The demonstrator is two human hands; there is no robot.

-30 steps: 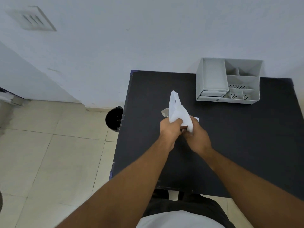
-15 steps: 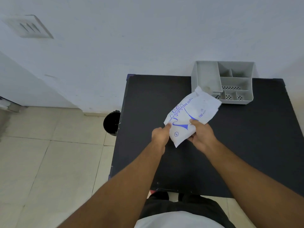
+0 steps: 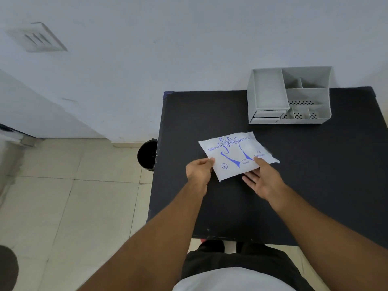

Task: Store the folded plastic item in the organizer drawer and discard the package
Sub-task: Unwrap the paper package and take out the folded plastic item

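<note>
Package (image 3: 237, 157) now flattened, print-side up

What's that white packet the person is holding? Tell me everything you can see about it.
The white packet is a flat, soft-looking plastic pouch, roughly rectangular, with a ragged right end. Blue print shows a glove outline, the words "DISPOSABLE POLYETHYLENE GLO...", a circled L and a CE mark. It is held face up and slightly tilted, low over the black table, nearer the person than the grey organizer. The left hand pinches its left edge; the right hand supports it, thumb on top, fingers beneath.
</note>
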